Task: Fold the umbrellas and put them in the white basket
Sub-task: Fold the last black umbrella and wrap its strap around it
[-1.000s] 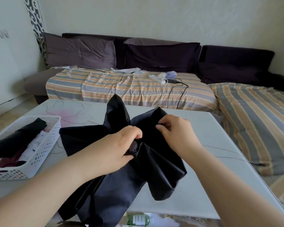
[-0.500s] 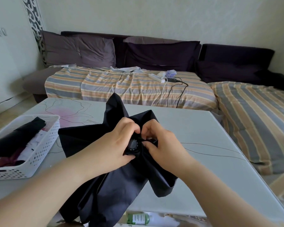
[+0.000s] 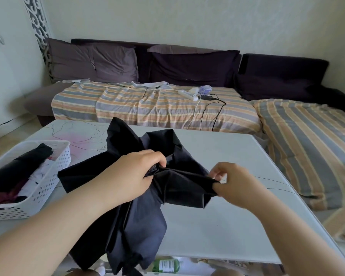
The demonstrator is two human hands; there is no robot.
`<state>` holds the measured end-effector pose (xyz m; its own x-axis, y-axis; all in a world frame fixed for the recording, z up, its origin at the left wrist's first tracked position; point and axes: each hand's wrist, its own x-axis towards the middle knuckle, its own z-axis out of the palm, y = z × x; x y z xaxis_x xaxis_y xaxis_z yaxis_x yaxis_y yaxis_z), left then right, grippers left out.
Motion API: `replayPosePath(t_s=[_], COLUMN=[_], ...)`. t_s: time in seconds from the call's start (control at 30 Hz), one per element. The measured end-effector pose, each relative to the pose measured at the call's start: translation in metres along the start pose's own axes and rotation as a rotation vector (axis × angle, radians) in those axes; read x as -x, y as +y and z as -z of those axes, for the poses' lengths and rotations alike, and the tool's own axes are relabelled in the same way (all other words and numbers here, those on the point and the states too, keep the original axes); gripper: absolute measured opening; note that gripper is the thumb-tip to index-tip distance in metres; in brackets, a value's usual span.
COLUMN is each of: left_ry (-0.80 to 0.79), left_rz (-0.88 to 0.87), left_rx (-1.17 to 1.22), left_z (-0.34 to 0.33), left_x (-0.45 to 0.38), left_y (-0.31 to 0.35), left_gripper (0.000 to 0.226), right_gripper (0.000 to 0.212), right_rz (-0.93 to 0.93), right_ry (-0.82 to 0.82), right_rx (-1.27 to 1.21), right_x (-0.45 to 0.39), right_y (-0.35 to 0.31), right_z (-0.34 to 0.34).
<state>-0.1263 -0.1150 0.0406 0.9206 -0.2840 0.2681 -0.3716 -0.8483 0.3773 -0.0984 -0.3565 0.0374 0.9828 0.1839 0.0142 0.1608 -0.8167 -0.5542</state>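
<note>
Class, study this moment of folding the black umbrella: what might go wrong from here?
1. The right hand only pinches one flap of the umbrella; it may slip free.
2. Loose cloth hangs over the table edge and could drag the umbrella off.
3. The basket already looks quite full, so fitting may be hard.

sofa [image 3: 187, 64], striped sheet [image 3: 147, 108], power strip [image 3: 187, 95]

Living room: cushioned sofa [image 3: 167, 62]
</note>
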Motion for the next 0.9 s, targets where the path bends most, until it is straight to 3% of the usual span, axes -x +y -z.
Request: replayPosePath(t_s=[0.27, 0.4, 0.43, 0.5, 0.57, 0.63, 0.73, 0.9], left_ry=[0.061, 0.055, 0.058, 0.060, 0.063, 0.062, 0.043, 0.032], left_rz=[0.080, 0.081, 0.094, 0.116, 0.117, 0.101, 0.074, 0.058], left_rx=[0.027, 0.048, 0.043, 0.039, 0.052, 0.068, 0.084, 0.076], left_z=[0.002, 0.003, 0.003, 0.004, 0.004, 0.004, 0.002, -0.001], left_x=[-0.003, -0.004, -0.004, -0.006, -0.006, -0.007, -0.007, -0.006], left_y=[-0.004, -0.003, -0.004, -0.003, -0.002, 0.000, 0.003, 0.004], left_gripper=[0.034, 0.038, 0.040, 0.041, 0.041, 0.041, 0.040, 0.046], right_gripper=[0.022, 0.015, 0.013, 0.025, 0.020, 0.019, 0.028, 0.017], right_rz=[0.006, -0.023, 0.035, 0.253, 0.513, 0.646, 0.582, 0.533], right_ry=[0.073, 0.052, 0.057, 0.257, 0.424, 0.445, 0.477, 0.417], right_rx=[-0.478, -0.559, -0.529, -0.327, -0.153, 0.019, 0.176, 0.133], right_x=[0.008, 0.008, 0.011, 0.017, 0.023, 0.021, 0.006, -0.012], right_y=[-0.003, 0.004, 0.004, 0.008, 0.001, -0.008, -0.025, -0.046], right_z=[0.007, -0.005, -0.009, -0.016, -0.023, -0.036, -0.052, -0.057])
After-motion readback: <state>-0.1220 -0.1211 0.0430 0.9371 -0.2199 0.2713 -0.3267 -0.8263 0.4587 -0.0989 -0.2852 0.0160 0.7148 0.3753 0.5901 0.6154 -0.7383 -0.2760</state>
